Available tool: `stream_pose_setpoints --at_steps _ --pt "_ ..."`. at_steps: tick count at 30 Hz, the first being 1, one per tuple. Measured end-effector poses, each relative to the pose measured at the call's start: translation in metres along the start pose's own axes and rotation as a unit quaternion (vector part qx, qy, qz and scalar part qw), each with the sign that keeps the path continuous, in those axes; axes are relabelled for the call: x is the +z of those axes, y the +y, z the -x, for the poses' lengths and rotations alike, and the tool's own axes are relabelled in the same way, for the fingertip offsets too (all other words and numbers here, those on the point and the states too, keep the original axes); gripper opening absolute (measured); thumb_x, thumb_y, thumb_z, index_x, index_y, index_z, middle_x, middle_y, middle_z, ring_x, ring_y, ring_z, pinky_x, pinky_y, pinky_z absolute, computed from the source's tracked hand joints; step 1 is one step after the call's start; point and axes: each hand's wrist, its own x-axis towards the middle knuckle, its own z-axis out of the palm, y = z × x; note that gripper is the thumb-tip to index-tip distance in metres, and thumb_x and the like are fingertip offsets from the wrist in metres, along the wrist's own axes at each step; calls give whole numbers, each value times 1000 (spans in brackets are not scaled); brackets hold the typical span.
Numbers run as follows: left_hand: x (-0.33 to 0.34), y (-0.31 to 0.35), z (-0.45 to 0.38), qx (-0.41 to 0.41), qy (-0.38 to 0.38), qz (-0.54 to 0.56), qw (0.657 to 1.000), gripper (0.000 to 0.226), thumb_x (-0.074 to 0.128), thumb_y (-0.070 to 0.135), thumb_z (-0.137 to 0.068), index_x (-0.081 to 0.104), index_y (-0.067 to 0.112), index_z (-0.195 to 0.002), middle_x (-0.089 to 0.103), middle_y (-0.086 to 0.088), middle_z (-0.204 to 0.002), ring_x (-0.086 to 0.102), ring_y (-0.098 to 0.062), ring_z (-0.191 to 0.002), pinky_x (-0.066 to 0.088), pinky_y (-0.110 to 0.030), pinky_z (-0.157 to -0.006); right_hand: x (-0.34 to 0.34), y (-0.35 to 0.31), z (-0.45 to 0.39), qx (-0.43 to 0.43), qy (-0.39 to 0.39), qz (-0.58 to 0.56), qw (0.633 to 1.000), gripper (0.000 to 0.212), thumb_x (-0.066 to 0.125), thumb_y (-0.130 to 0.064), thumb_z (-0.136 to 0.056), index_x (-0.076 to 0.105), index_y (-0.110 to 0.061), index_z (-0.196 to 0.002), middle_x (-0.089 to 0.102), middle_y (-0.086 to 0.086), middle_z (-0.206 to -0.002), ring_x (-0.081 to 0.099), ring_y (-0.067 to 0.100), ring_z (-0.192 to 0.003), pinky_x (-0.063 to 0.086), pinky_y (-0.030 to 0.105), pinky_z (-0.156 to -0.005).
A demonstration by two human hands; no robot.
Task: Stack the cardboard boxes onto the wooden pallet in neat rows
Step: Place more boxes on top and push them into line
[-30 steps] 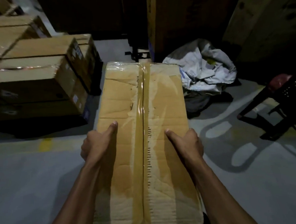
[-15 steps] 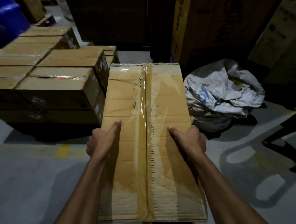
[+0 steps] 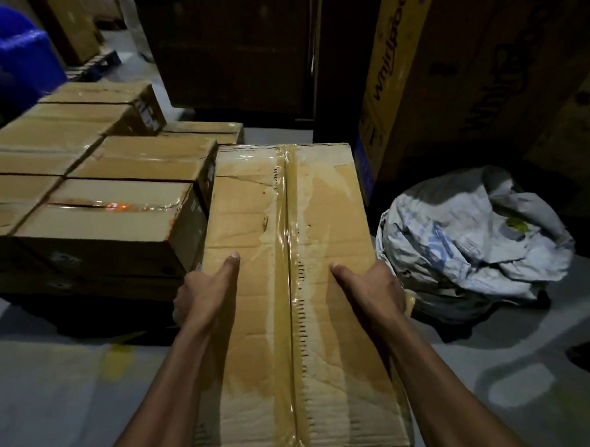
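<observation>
I hold a long taped cardboard box (image 3: 251, 205) lengthwise in front of me, off the floor. My left hand (image 3: 201, 296) grips its left side with the thumb on top. My right hand (image 3: 375, 291) grips the right side the same way. To the left stands a stack of cardboard boxes (image 3: 109, 219) in rows, two layers high. The carried box's far left corner is close beside that stack. The pallet under the stack is hidden in shadow.
A crumpled grey-white sack (image 3: 475, 234) lies on the floor to the right. A tall printed carton (image 3: 415, 73) and dark crates stand behind. A blue plastic object (image 3: 8, 57) is at far left. A yellow floor mark (image 3: 118, 359) lies near the stack.
The stack of boxes has come closer and shifted right in view, and the sack too. The carried box now reaches next to the stack. My grip has not changed.
</observation>
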Motion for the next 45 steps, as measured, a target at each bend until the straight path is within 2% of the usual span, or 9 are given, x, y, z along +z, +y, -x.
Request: stream_pose_setpoints --at_steps 4,7,11,16,23,33,37,41,45 --pt "10 33 -56 24 -19 4 1000 68 57 76 -80 61 10 -98 66 -11 -96 62 -31 -86 51 -38 -79 23 -33 -38 11 15 0 1000 70 66 -73 -72 60 -16 -112 66 8 -108 60 31 -95 46 35 -75" --pt "17 55 -104 43 -39 -5 998 67 57 76 -81 61 11 -98 65 -10 -96 61 -30 -85 49 -37 -78 48 -57 -67 27 31 0 999 71 64 -76 -71 59 -18 -111 65 7 -107 58 28 -93 45 34 -74" --pt "24 87 -169 59 -63 -19 996 75 55 82 -76 65 11 -100 67 -11 -98 63 -33 -89 52 -42 -83 81 -92 -102 61 55 -6 997 76 63 -78 -67 61 -19 -114 67 8 -111 61 32 -101 52 40 -85" --pt "25 127 -235 98 -100 -27 990 75 54 79 -80 64 8 -101 65 -10 -99 62 -33 -90 51 -42 -84 105 -136 -137 86 69 -15 994 70 66 -73 -73 59 -17 -114 65 9 -113 60 33 -103 45 36 -79" --pt "38 172 -285 124 -148 -49 980 54 52 71 -88 52 18 -80 53 -1 -78 48 -18 -66 35 -30 -62 123 -170 -178 122 89 -3 988 75 64 -78 -68 59 -17 -112 66 10 -111 61 35 -101 52 44 -87" --pt "107 245 -353 113 -130 -79 982 62 52 75 -83 56 14 -91 61 -9 -92 61 -31 -88 50 -39 -84 131 -201 -291 123 86 -12 989 88 57 -86 -57 61 -23 -117 68 5 -110 64 32 -99 54 47 -88" --pt "146 294 -385 87 -120 -63 987 59 53 73 -85 52 14 -89 53 -3 -80 56 -27 -82 45 -36 -78 131 -218 -371 114 59 -23 991 88 58 -84 -57 61 -20 -118 67 9 -113 63 35 -102 54 47 -89" --pt "175 345 -417 63 -101 -58 991 68 53 79 -80 57 12 -93 62 -7 -94 60 -31 -90 48 -39 -86 126 -244 -450 99 30 -29 994 99 58 -86 -52 58 -20 -126 66 10 -117 62 36 -106 52 48 -92" --pt "192 402 -446 54 -70 -53 995 77 51 81 -77 66 9 -102 67 -10 -101 62 -33 -91 51 -43 -89 116 -280 -521 64 25 2 998 90 64 -78 -67 56 -14 -129 64 12 -122 59 37 -109 50 42 -90"
